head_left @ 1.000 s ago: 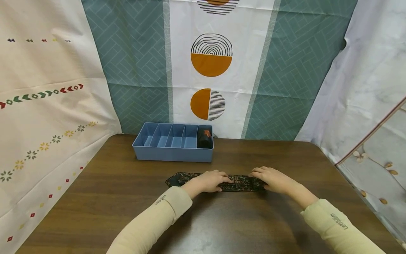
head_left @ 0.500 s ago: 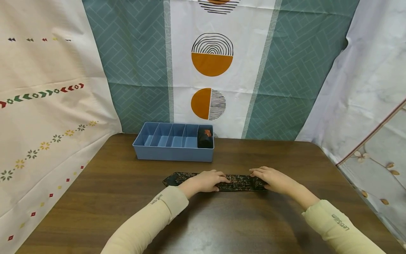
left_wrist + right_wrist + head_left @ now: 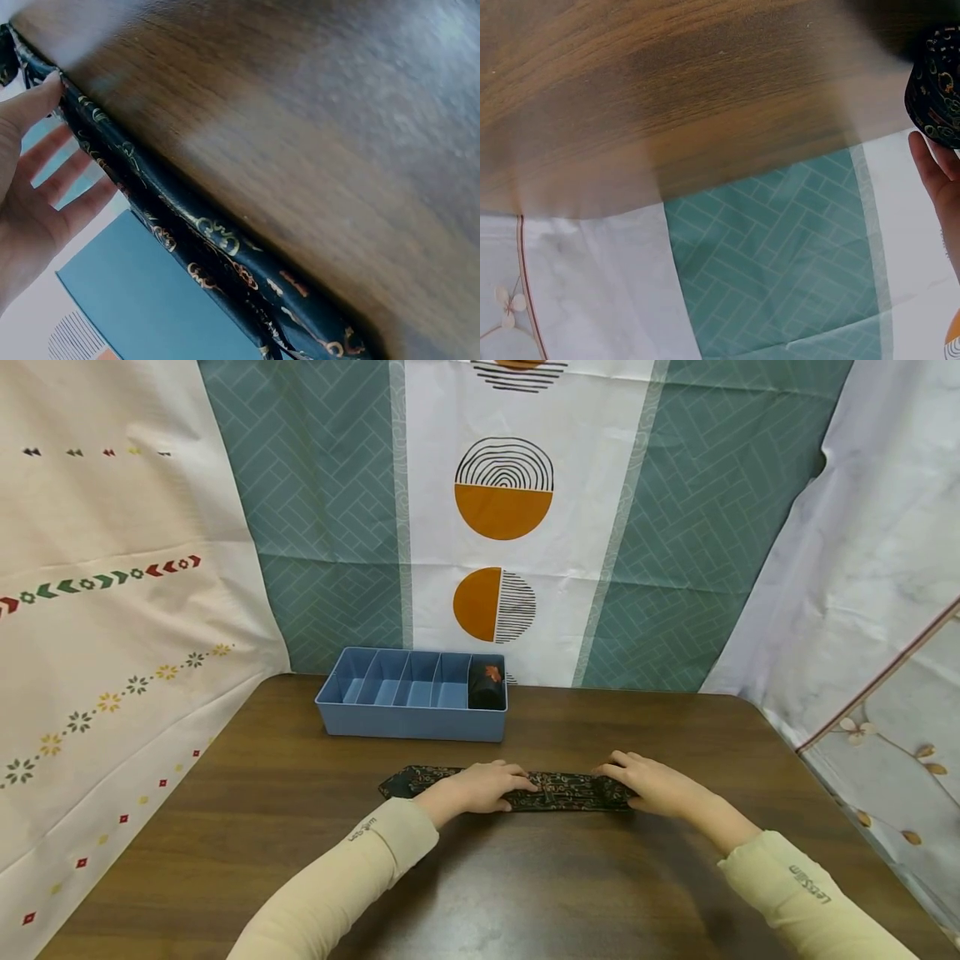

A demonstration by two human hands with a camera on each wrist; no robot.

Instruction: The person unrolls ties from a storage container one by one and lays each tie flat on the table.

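Observation:
A dark necktie with gold and reddish swirls lies lengthwise across the table, its pointed end to the left. Its right end is wound into a small roll, which my right hand holds with bent fingers. In the right wrist view, fingertips are right at the roll's edge. My left hand rests across the middle of the tie. The left wrist view shows the thumb on the tie's edge, the fingers spread out fairly straight past it. Part of the tie is hidden under this hand.
Behind the tie stands a blue divided box. Its rightmost compartment holds a black bundle with an orange-red leaf motif. The wooden table ends at patterned cloth hangings at the back and sides.
My left hand has slid a little to the left along the tie, and the tie's pointed end has shifted left too. The right hand stays at the roll, almost unmoved.

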